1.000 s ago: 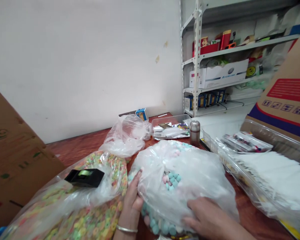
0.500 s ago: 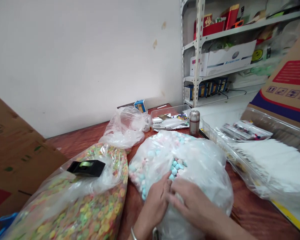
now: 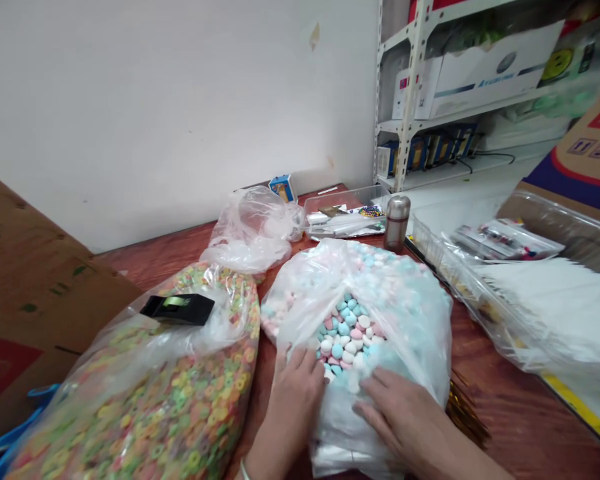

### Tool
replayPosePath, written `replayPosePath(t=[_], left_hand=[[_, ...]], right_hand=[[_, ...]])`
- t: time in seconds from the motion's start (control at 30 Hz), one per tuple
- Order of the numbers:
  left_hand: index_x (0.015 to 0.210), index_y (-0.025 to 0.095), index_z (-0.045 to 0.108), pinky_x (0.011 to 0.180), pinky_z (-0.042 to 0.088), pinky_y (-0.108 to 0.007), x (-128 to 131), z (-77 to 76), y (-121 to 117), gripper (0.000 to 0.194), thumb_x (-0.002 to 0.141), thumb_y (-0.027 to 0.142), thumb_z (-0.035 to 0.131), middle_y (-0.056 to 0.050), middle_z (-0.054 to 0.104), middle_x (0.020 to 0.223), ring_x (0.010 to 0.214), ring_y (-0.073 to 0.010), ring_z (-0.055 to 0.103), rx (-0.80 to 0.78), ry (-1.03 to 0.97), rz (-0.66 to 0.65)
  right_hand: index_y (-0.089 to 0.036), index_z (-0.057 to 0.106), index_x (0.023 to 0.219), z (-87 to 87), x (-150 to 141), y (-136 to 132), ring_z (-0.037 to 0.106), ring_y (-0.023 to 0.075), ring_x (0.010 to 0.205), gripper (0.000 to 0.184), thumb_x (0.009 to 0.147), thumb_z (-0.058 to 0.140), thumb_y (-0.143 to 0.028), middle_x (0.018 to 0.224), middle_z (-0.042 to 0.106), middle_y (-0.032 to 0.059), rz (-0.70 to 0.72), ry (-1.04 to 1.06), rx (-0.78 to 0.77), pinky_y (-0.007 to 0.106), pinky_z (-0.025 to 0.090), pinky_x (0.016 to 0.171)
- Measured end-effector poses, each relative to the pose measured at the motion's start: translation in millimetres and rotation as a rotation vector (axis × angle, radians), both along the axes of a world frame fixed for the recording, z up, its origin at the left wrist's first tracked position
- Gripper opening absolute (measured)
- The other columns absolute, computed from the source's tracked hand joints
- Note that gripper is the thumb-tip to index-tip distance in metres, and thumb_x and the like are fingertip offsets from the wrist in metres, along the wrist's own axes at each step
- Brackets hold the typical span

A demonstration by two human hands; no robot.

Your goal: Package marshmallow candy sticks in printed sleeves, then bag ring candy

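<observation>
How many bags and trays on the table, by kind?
Bag of coloured rings: 1
Bag of pastel sweets: 1
Crumpled clear bag: 1
Clear plastic trays: 2
Total: 5

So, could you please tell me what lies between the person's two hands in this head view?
In the head view, the clear plastic bag lies between the left hand and right hand, its opening showing pastel sweets.
</observation>
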State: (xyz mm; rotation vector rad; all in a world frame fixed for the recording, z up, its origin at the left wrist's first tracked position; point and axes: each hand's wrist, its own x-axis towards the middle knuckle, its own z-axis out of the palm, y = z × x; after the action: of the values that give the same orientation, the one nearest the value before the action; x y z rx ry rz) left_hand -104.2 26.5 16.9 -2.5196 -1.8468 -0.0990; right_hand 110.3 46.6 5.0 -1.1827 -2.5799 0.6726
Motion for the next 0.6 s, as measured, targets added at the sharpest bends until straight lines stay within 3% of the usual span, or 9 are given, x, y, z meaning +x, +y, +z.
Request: replayPosePath(t=[0.1, 0.17, 0.33, 0.6], left_hand=[[0.109, 0.018, 0.061, 0.093, 0.044, -0.038, 7.7, -3.4, -3.2, 0.024, 0.096, 0.015, 0.042, -0.008, 0.066, 0.11, 0.101, -0.0225, 0.058, -0.115, -0.094, -0.141], [0.107, 0.016, 0.061, 0.079, 0.048, -0.034, 8.7, -6.4, -6.3, 0.025, 0.096, 0.015, 0.038, -0.008, 0.068, 0.102, 0.089, -0.0216, 0.062, -0.219, -0.096, -0.096], [0.092, 0.018, 0.063, 0.071, 0.045, -0.037, 3.7, -10.3, -13.0, 0.034, 0.099, 0.027, 0.031, -0.01, 0.07, 0.089, 0.079, -0.0243, 0.064, -0.278, -0.019, 0.054], [0.082, 0.017, 0.065, 0.072, 0.044, -0.039, -4.4, -20.9, -18.0, 0.034, 0.097, 0.035, 0.04, -0.01, 0.067, 0.086, 0.081, -0.0251, 0.061, -0.2, -0.04, 0.119]], right_hand=[[-0.019, 0.063, 0.101, 3.7, -17.9, 21.3, 0.06, 0.0206, 0.089, 0.02, 0.098, 0.043, -0.015, 0.096, 0.064, 0.0062, 0.041, 0.065, 0.153, 0.03, 0.044, 0.076], [-0.02, 0.063, 0.099, 0.4, -32.7, 33.4, 0.059, 0.0183, 0.087, 0.02, 0.097, 0.046, -0.012, 0.093, 0.065, 0.0036, 0.136, 0.046, 0.213, 0.027, 0.043, 0.074], [-0.023, 0.066, 0.096, -16.1, -60.8, 50.1, 0.055, 0.0233, 0.096, 0.009, 0.095, 0.057, -0.022, 0.104, 0.065, 0.0044, 0.256, -0.01, 0.327, 0.036, 0.041, 0.08], [-0.02, 0.062, 0.113, -31.5, -58.8, 84.6, 0.052, 0.0269, 0.108, 0.023, 0.094, 0.052, -0.011, 0.114, 0.064, 0.0083, 0.16, -0.119, 0.462, 0.041, 0.038, 0.086]])
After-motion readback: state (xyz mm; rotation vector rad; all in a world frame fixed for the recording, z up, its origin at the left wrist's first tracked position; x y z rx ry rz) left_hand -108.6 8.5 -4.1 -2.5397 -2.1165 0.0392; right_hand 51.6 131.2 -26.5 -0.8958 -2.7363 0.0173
